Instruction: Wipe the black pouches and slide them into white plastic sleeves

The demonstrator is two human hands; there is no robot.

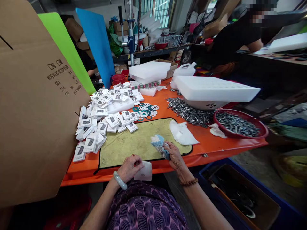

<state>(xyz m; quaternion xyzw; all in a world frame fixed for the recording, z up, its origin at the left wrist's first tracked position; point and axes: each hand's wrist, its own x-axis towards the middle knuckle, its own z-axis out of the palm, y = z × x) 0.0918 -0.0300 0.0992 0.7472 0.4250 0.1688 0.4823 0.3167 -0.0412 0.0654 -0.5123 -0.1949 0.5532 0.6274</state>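
My left hand is closed on a small white plastic pouch at the near edge of the orange table. My right hand grips a blue and white knitted cloth over the right part of a yellow-green mat. A pile of small white packets lies to the left of the mat. Blue and white rings sit behind it.
A big cardboard box stands at the left. Loose metal screws and a red bowl of screws lie right, under a white foam tray. A blue crate sits on the floor. Another person works behind.
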